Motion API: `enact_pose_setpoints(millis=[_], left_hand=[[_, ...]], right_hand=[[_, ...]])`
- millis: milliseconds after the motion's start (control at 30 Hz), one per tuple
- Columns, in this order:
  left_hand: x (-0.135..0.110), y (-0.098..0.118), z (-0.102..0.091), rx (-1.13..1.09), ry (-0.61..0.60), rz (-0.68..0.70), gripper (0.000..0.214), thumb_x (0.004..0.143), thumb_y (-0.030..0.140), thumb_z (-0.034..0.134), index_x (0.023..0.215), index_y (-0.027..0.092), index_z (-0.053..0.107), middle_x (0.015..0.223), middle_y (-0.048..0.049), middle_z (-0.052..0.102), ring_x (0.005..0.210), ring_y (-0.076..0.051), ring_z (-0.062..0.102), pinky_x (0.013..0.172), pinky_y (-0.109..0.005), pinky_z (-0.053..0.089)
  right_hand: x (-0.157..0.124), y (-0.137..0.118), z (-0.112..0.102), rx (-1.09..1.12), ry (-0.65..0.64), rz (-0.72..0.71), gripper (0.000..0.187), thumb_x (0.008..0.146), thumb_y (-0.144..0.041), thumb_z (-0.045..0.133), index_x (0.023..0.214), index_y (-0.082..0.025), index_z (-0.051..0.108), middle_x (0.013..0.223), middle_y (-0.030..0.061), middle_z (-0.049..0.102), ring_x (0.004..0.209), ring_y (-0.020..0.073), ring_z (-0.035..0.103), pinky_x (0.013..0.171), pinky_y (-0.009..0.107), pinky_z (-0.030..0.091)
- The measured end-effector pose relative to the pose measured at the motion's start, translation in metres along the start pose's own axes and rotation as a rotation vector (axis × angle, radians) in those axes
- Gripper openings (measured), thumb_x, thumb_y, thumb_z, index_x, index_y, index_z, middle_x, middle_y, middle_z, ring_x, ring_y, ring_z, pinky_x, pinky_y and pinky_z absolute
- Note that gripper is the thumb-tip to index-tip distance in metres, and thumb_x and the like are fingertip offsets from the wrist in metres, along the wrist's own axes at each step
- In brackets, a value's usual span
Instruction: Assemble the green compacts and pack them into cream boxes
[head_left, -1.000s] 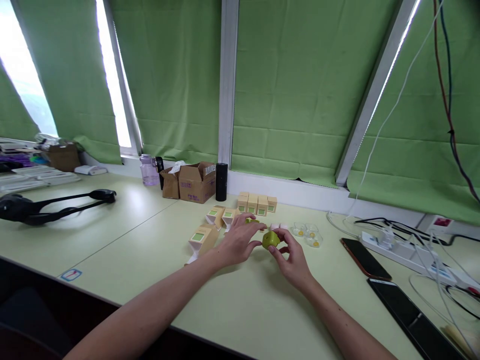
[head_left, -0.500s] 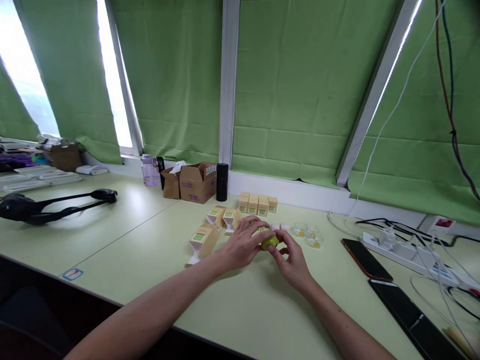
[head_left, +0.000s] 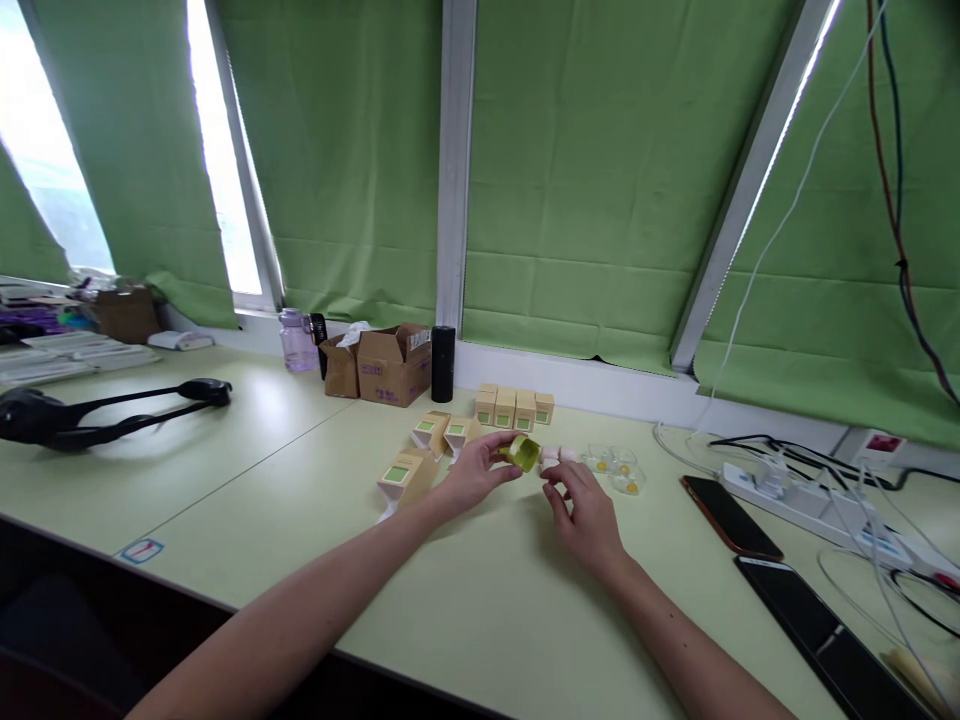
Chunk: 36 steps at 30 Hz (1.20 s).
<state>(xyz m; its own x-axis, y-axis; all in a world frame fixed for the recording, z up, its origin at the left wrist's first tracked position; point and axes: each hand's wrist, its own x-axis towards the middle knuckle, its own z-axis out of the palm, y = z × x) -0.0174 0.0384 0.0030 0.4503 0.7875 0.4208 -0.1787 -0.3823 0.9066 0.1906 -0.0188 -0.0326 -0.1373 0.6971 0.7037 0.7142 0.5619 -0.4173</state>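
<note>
My left hand [head_left: 480, 472] grips a small yellow-green cup-shaped piece [head_left: 526, 453], its hollow side turned toward my right hand. My right hand [head_left: 581, 508] is just right of it with fingers curled together. A whitish bit shows at those fingertips, too small to name. Right behind the fingers lie small pale pink cylinders [head_left: 568, 454]. Clear plastic cups [head_left: 627, 482] with yellow spots stand to their right. Left of my left hand are opened cardboard boxes with green labels, the nearest box [head_left: 409, 474] lying by my wrist.
Small closed cartons [head_left: 505, 408] stand in a row behind my hands. Farther back are a brown cardboard box [head_left: 394, 366], a black cylinder [head_left: 443, 365] and a purple bottle [head_left: 298, 342]. Two phones, one phone [head_left: 731, 516] nearer the wall, and a power strip [head_left: 817, 510] with cables lie right.
My hands have moved apart. The yellow-green piece, held between both hands before, is now tilted in my left hand alone with its hollow showing. My right hand has let go of it.
</note>
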Motion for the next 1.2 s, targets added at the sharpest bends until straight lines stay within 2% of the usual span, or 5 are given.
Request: enact_pose_setpoints(millis=[133,300,600,867,1200], left_hand=[[0.0,0.001,-0.004,-0.156,-0.023,-0.043,0.065,0.074,0.035,0.089,0.131,0.02,0.062,0.129,-0.0128,0.07,0.113,-0.024,0.068,0.102,-0.039,0.05],[0.001,0.002,-0.007,-0.205,0.013,-0.043,0.065,0.074,0.036,0.089,0.131,0.022,0.06,0.118,-0.0097,0.075,0.112,-0.023,0.069,0.104,-0.04,0.048],[0.004,0.001,-0.01,-0.242,0.086,-0.069,0.066,0.065,0.028,0.095,0.117,0.02,0.056,0.117,-0.0095,0.074,0.096,-0.019,0.072,0.092,-0.034,0.052],[0.005,-0.004,-0.012,-0.224,0.086,-0.06,0.067,0.06,0.026,0.096,0.113,0.02,0.056,0.108,-0.008,0.075,0.089,-0.016,0.071,0.082,-0.03,0.053],[0.004,0.002,-0.007,-0.104,0.108,-0.012,0.062,0.064,0.029,0.093,0.111,0.02,0.056,0.105,-0.0081,0.074,0.097,-0.02,0.069,0.085,-0.033,0.052]], right_hand=[[0.001,0.006,0.004,-0.224,-0.065,-0.138,0.021,0.097,-0.016,0.051,0.108,-0.022,0.068,0.111,0.0102,0.07,0.11,0.0274,0.059,0.092,0.042,0.049],[0.007,0.01,0.008,-0.463,-0.201,-0.155,0.03,0.09,-0.009,0.056,0.112,-0.021,0.072,0.129,0.0106,0.068,0.13,0.0305,0.048,0.108,0.046,0.037],[0.041,0.013,0.021,-0.649,-0.499,-0.154,0.03,0.087,-0.011,0.057,0.11,-0.021,0.075,0.138,0.0103,0.064,0.131,0.0321,0.043,0.107,0.047,0.029],[0.051,0.011,0.036,-0.663,-0.474,-0.121,0.025,0.087,-0.006,0.055,0.097,-0.019,0.074,0.109,0.0122,0.074,0.114,0.0301,0.051,0.093,0.043,0.032],[0.025,0.005,0.017,-0.574,-0.32,-0.209,0.022,0.09,-0.008,0.057,0.096,-0.02,0.075,0.104,0.0103,0.076,0.111,0.0284,0.055,0.098,0.043,0.032]])
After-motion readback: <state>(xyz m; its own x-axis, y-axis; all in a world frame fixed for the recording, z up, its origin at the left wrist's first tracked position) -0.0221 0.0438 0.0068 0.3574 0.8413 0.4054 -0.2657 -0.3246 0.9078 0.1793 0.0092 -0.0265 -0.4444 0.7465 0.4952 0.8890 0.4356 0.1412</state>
